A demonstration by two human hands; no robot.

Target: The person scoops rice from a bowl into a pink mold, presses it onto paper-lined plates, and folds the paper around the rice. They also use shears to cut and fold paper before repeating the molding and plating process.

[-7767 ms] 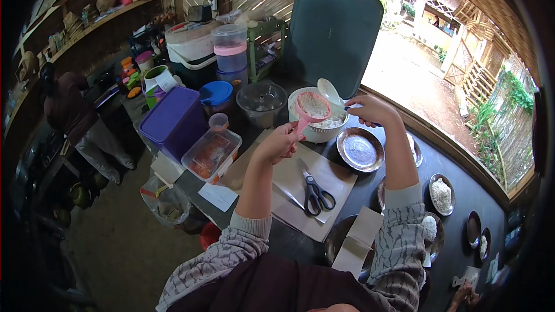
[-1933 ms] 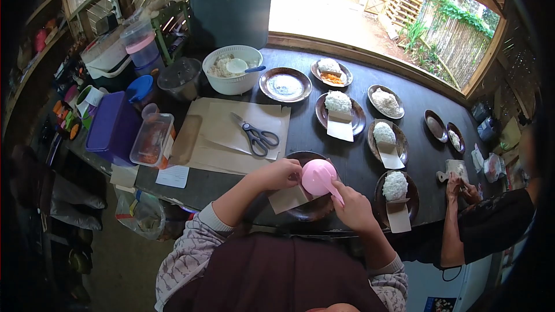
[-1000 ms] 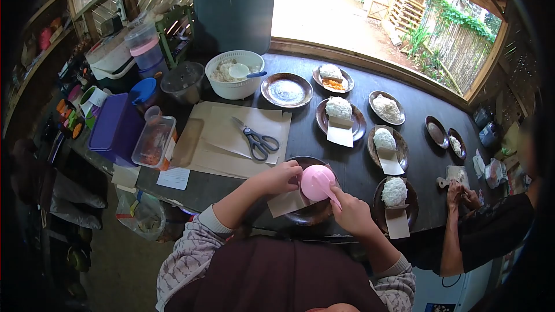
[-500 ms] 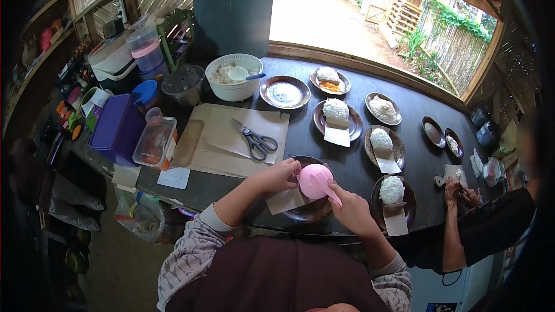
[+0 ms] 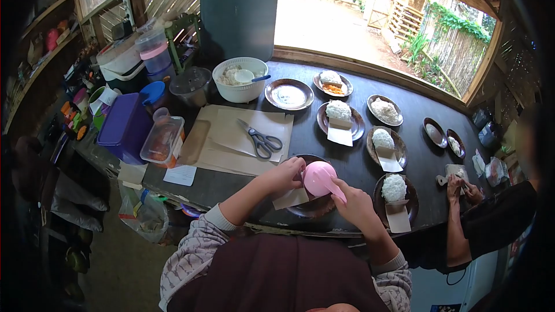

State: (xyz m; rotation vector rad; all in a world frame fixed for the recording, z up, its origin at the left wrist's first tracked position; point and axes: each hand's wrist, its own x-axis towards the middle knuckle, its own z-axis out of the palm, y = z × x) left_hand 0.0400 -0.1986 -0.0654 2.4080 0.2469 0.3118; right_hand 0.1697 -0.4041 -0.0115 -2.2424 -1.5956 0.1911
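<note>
My right hand [image 5: 354,205] grips the handle of a pink plastic scoop [image 5: 319,178], which is turned bowl-down over a dark brown plate [image 5: 312,209]. On the scoop's left side, my left hand [image 5: 288,174] has its fingers pinched together near the rim; what lies between them is hidden. A piece of brown paper [image 5: 291,199] sticks out over the plate's front left, below that hand. Whatever is under the scoop cannot be seen. To the right, a mound of white rice [image 5: 394,188] sits on another plate with a folded paper strip [image 5: 398,218].
Black-handled scissors [image 5: 263,140] lie on brown paper sheets [image 5: 222,159]. Behind stands a white tub of rice [image 5: 240,89] with a ladle. More plated rice mounds [image 5: 338,110] line the table. At right, a co-worker's hands [image 5: 462,189] work at a small wooden board [image 5: 452,173].
The whole view has shifted slightly. My right hand still holds the scoop bowl-down over the plate, and my left hand stays beside it. No clear movement of objects shows.
</note>
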